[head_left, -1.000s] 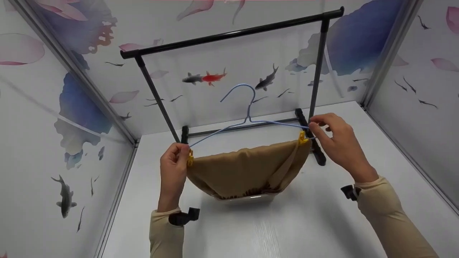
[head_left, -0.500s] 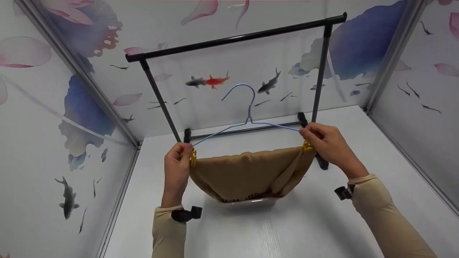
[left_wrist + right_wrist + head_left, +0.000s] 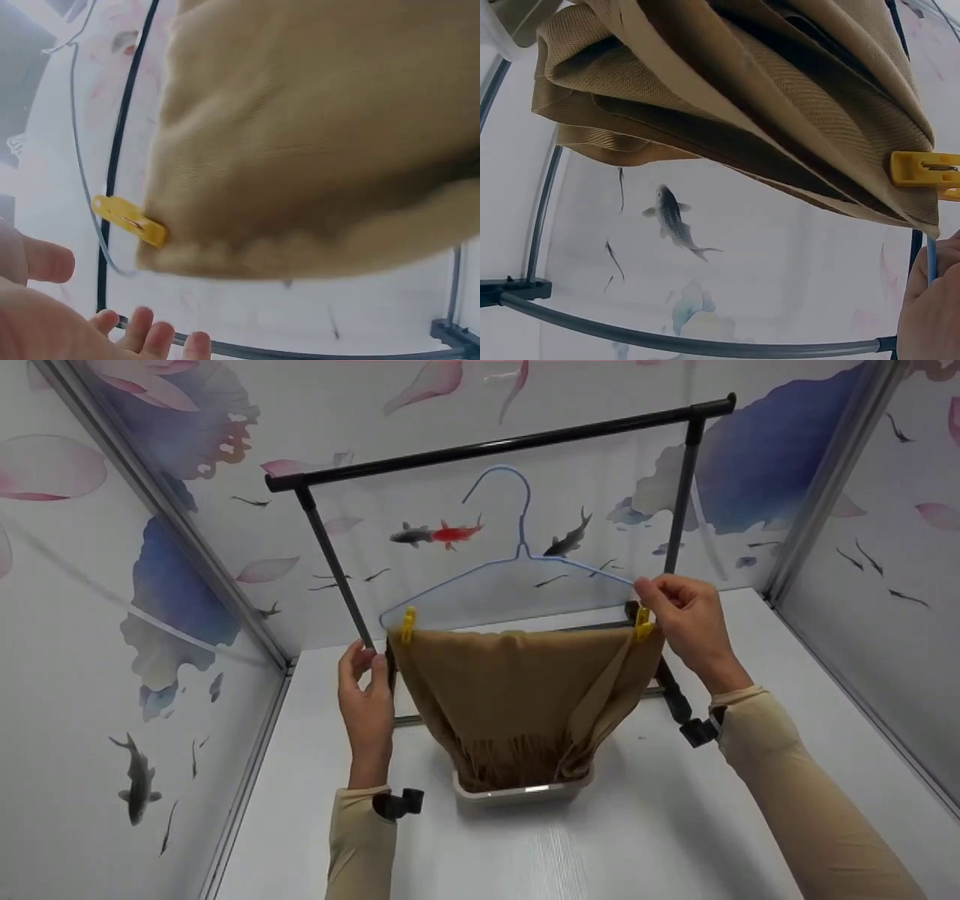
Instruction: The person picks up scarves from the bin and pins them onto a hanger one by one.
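A blue wire hanger (image 3: 523, 540) is held up in front of the rack, its hook just below the top bar. My right hand (image 3: 694, 622) pinches the hanger's right end. Draped over its lower part is a brown fringed scarf (image 3: 517, 682), fixed by a yellow clothespin (image 3: 408, 625) at the left and another yellow clothespin (image 3: 643, 624) at the right. The scarf's lower end reaches into a white basin (image 3: 517, 795). My left hand (image 3: 366, 697) is off the hanger, fingers spread beside the scarf's left edge; the left wrist view shows a gap between fingers and clothespin (image 3: 129, 220).
A black garment rack (image 3: 502, 442) stands at the back of the white table (image 3: 480, 855), its right foot (image 3: 673, 697) near my right wrist. Printed walls (image 3: 97, 660) enclose the table on the left, back and right.
The hanger has risen with the scarf, pulling more of it up out of the basin and showing the fringe. My left hand has let go of the hanger's left end.
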A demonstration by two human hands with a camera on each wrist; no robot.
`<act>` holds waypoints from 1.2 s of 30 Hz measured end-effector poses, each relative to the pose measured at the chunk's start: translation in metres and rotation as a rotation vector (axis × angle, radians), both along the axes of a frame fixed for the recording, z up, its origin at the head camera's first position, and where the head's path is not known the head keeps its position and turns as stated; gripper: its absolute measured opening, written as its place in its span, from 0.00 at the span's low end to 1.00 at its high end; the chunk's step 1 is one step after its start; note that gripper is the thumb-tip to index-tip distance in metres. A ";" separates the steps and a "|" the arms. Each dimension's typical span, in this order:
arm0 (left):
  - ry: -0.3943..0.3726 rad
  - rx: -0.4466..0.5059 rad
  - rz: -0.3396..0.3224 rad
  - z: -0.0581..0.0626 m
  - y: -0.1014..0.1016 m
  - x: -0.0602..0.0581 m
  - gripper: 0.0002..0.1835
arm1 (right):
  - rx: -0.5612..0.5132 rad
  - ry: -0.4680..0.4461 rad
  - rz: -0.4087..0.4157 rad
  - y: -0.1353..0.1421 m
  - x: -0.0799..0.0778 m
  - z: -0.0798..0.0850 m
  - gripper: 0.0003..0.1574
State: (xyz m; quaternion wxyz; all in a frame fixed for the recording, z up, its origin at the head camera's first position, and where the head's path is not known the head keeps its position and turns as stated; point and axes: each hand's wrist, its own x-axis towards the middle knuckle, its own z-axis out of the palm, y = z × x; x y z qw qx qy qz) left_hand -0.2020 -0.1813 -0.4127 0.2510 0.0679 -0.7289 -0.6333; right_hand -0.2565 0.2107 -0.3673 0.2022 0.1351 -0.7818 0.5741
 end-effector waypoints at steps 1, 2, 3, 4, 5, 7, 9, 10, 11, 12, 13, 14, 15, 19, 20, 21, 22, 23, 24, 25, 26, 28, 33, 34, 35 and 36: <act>-0.014 0.003 0.002 -0.007 0.000 -0.001 0.25 | -0.011 0.005 -0.003 0.001 -0.004 0.003 0.22; -0.029 -0.002 0.001 -0.016 0.001 -0.002 0.24 | -0.022 0.014 -0.006 0.001 -0.008 0.006 0.23; -0.048 -0.018 0.003 -0.027 0.003 -0.003 0.23 | -0.028 0.022 -0.007 0.002 -0.012 0.009 0.23; -0.075 -0.027 0.003 -0.039 0.006 -0.004 0.22 | -0.033 0.029 -0.008 0.003 -0.017 0.012 0.24; -0.107 -0.039 0.004 -0.052 0.008 -0.004 0.21 | -0.036 0.036 -0.011 0.004 -0.021 0.015 0.24; -0.173 -0.072 0.016 -0.079 0.014 -0.002 0.19 | -0.043 0.045 -0.014 0.004 -0.028 0.021 0.25; -0.247 -0.099 0.018 -0.105 0.018 0.001 0.18 | -0.045 0.047 -0.014 0.003 -0.036 0.027 0.25; -0.281 -0.104 0.012 -0.115 0.020 0.002 0.18 | -0.049 0.045 -0.013 0.002 -0.040 0.029 0.25; -0.303 -0.112 0.007 -0.124 0.021 0.004 0.18 | -0.053 0.042 -0.011 0.002 -0.045 0.031 0.25; -0.317 -0.119 0.001 -0.132 0.022 0.005 0.18 | -0.059 0.038 -0.007 0.001 -0.049 0.033 0.25; -0.339 -0.123 -0.008 -0.139 0.023 0.006 0.18 | -0.063 0.034 -0.004 -0.001 -0.053 0.034 0.25; -0.356 -0.123 -0.021 -0.144 0.024 0.007 0.18 | -0.071 0.029 -0.002 -0.002 -0.057 0.036 0.25; -0.370 -0.121 -0.035 -0.148 0.024 0.007 0.18 | -0.077 0.025 -0.002 -0.003 -0.061 0.037 0.24; -0.404 -0.125 -0.069 -0.158 0.025 0.008 0.16 | -0.091 0.003 -0.004 -0.007 -0.076 0.038 0.21; -0.399 -0.125 -0.067 -0.159 0.024 0.008 0.15 | -0.099 0.001 -0.002 -0.009 -0.080 0.038 0.21; -0.393 -0.124 -0.059 -0.159 0.023 0.006 0.15 | -0.105 0.000 0.001 -0.010 -0.083 0.038 0.21; -0.384 -0.125 -0.047 -0.158 0.020 0.004 0.14 | -0.110 0.001 0.007 -0.011 -0.086 0.038 0.21; -0.370 -0.122 -0.030 -0.156 0.016 0.000 0.14 | -0.117 0.002 0.013 -0.012 -0.089 0.038 0.21; -0.357 -0.120 -0.012 -0.153 0.012 -0.005 0.14 | -0.119 0.002 0.017 -0.012 -0.091 0.038 0.22; -0.340 -0.115 0.008 -0.149 0.007 -0.010 0.14 | -0.124 0.004 0.023 -0.013 -0.094 0.038 0.22; -0.321 -0.111 0.025 -0.143 0.001 -0.017 0.14 | -0.130 0.004 0.028 -0.014 -0.096 0.038 0.22; -0.287 -0.101 0.054 -0.128 -0.011 -0.033 0.16 | -0.128 -0.005 0.032 -0.014 -0.100 0.039 0.22; -0.187 -0.065 0.123 -0.086 -0.036 -0.073 0.17 | -0.135 -0.032 0.046 -0.016 -0.109 0.040 0.22; -0.165 -0.059 0.136 -0.079 -0.040 -0.081 0.17 | -0.135 -0.031 0.048 -0.018 -0.110 0.040 0.22; -0.146 -0.055 0.150 -0.073 -0.044 -0.088 0.18 | -0.135 -0.028 0.051 -0.019 -0.112 0.040 0.23; -0.128 -0.050 0.162 -0.068 -0.047 -0.095 0.19 | -0.134 -0.025 0.054 -0.021 -0.113 0.039 0.24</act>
